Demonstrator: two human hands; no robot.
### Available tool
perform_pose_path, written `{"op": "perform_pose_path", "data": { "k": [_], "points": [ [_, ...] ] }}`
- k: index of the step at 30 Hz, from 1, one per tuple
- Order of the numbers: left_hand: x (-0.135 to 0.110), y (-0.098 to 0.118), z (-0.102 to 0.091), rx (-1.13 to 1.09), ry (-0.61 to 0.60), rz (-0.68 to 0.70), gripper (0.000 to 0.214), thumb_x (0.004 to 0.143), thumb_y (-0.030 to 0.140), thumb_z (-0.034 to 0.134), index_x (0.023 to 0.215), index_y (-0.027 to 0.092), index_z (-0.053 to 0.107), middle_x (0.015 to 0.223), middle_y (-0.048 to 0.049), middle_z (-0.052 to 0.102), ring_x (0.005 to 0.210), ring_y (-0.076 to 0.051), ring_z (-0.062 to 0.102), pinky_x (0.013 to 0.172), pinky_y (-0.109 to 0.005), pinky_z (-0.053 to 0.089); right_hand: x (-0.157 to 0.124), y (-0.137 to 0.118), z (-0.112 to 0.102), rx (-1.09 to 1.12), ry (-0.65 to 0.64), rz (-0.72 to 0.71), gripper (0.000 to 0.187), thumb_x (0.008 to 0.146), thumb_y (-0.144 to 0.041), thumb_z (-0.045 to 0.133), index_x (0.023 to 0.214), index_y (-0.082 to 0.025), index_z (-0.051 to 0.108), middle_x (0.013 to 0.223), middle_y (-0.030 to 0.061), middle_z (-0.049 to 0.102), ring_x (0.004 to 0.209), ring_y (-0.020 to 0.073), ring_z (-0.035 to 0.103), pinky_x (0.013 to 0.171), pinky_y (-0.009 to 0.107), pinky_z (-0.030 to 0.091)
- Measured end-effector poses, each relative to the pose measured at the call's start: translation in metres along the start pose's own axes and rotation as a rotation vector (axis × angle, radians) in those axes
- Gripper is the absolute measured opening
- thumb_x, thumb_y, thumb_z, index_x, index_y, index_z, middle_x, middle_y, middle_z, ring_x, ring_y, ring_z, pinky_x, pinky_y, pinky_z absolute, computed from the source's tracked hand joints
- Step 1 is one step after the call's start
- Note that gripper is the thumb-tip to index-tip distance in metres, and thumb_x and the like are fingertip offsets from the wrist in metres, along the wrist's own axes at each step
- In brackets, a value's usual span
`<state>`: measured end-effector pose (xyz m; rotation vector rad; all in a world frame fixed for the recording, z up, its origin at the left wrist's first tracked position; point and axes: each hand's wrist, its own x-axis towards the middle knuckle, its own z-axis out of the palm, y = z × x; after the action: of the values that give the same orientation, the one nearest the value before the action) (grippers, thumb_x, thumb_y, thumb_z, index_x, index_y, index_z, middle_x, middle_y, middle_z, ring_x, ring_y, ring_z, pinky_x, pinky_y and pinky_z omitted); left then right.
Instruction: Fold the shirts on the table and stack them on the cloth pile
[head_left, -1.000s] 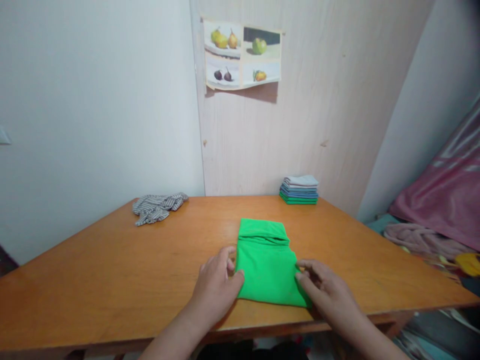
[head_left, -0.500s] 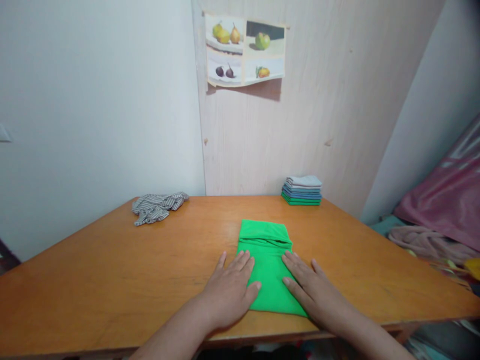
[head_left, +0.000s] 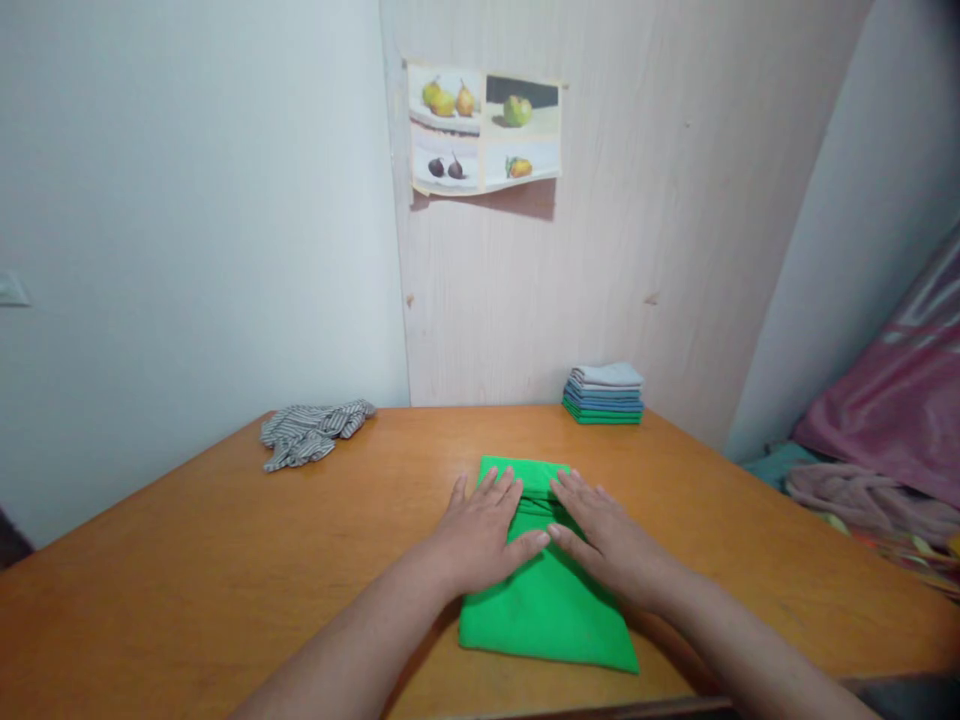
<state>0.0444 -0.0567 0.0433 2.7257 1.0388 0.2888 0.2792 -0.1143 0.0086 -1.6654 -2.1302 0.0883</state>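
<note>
A bright green cloth (head_left: 546, 615), folded into a long rectangle, lies flat near the front of the wooden table. Its far end is turned over, and creases show just below that fold. My left hand (head_left: 487, 530) rests on its left side with the fingers stretched toward the far end. On the opposite side my right hand (head_left: 607, 535) lies flat, fingertips at the fold. The two thumbs nearly meet over the middle of the cloth. Neither hand grips anything.
A crumpled striped cloth (head_left: 311, 434) lies at the table's back left. At the back right stands a neat stack of folded cloths (head_left: 604, 394), grey, blue and green. Beyond the right edge of the table (head_left: 225, 560) are heaped fabrics (head_left: 874, 495). Fruit pictures (head_left: 484, 130) hang on the wall.
Both hands have slid forward along the green cloth to its far fold, and the thumbs have come closer together. The view has tilted slightly upward.
</note>
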Motion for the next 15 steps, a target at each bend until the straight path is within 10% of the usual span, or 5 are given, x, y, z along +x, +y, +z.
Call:
{"op": "perform_pose_path", "data": {
  "k": [8, 15],
  "points": [
    [-0.016, -0.011, 0.015, -0.032, -0.106, -0.035, 0.085, 0.093, 0.075, 0.023, 0.157, 0.020, 0.023, 0.163, -0.0101, 0.015, 0.151, -0.031, 0.011, 0.118, -0.064, -0.002, -0.010, 0.010, 0.010, -0.031, -0.144, 0.074, 0.068, 0.097, -0.065, 0.034, 0.149, -0.023, 0.044, 0.155, 0.0106, 0.039, 0.145, 0.0321, 0.033, 0.117, 0.063, 0.018],
    [-0.017, -0.007, 0.016, -0.055, -0.080, -0.036, 0.083, 0.093, 0.074, 0.026, 0.157, 0.021, 0.023, 0.163, -0.0102, 0.016, 0.151, -0.032, 0.011, 0.117, -0.066, -0.006, 0.039, 0.015, -0.019, -0.001, -0.039, 0.022, 0.043, 0.095, -0.046, 0.047, 0.120, -0.022, 0.071, 0.125, 0.0105, 0.070, 0.115, 0.0287, 0.065, 0.100, 0.044, 0.049]
  ]
}}
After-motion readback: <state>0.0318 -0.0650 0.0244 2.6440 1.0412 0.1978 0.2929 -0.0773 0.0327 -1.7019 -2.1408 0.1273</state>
